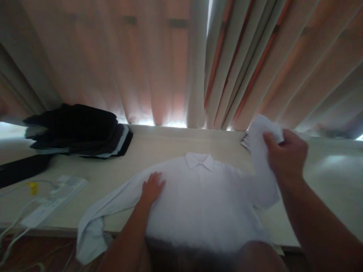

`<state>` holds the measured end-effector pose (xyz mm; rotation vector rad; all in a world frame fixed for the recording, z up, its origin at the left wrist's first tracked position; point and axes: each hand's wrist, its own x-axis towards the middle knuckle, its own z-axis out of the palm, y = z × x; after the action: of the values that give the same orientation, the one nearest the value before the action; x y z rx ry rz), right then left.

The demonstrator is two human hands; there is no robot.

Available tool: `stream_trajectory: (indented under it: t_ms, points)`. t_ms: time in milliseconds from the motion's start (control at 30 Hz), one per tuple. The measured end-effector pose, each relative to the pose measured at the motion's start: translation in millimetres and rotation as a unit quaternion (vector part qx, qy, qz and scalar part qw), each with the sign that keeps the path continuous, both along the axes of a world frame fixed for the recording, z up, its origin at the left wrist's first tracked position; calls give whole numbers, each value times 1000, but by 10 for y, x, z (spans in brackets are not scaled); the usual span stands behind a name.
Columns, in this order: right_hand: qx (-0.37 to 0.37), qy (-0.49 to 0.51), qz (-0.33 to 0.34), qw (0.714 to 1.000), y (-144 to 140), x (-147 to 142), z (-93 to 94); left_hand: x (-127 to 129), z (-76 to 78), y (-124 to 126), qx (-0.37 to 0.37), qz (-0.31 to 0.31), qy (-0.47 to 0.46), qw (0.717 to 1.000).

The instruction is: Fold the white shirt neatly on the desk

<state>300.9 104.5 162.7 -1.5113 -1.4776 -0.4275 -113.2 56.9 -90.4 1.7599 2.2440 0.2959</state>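
A white shirt [204,211] lies spread on a pale tabletop [159,145], in front of the person, its hem toward their lap. The cloth looks light, thin and soft, likely to crease or slide easily but not to break; the cuffs, shoulders and side seams seem the best places to take hold. It is plain and long-sleeved, with its pointed collar [199,161] fastened and facing away from the person. The right hand [287,155] is clenched on the end of the raised sleeve [259,158], lifting it clear of the table. The left hand [152,187] rests flat on the shirt near the opposite shoulder, fingers spread, gripping nothing. Beside it, the other sleeve [113,198] trails over the table's front edge. Farther left are a white power strip [56,204] with cables and a stack of dark folded cloth [76,128]. Behind hang pinkish, backlit curtains [167,68].
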Motion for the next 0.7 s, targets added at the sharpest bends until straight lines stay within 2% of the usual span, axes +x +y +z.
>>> stream_trajectory:
  t_ms: [67, 100, 200, 233, 300, 367, 433, 500, 567, 700]
  points:
    - [4, 14, 77, 997, 4, -667, -237, 8, 1, -3, 0, 0, -5, 1000]
    - [-6, 12, 122, 992, -1, -976, -421, 15, 3, -6, -1, 0, -6, 1000]
    - [-111, -58, 258, 958, -44, -1761, -1161, 34, 14, -16, -2, -6, -5, 1000]
    - [-171, -113, 294, 934, -81, -1966, -1426, 38, 21, -19, -1, -8, -3, 1000]
    - [-223, -158, 341, 900, -203, -2267, -1886, 43, 40, -23, 3, -12, 3, 1000]
    - [-252, -184, 371, 875, -371, -2396, -2180, 43, 72, -18, 9, -12, 10, 1000]
    - [-281, -201, 373, 861, -531, -2334, -2296, 44, 115, 8, 17, -8, 18, 1000]
    - [-309, -212, 343, 861, -631, -2088, -2295, 55, 158, 62, 27, -1, 25, 999]
    - [-326, -221, 290, 872, -656, -1687, -2258, 91, 186, 147, 38, 7, 30, 999]
    - [-356, -213, 131, 900, -601, -634, -2255, 237, 169, 359, 55, 7, 35, 998]
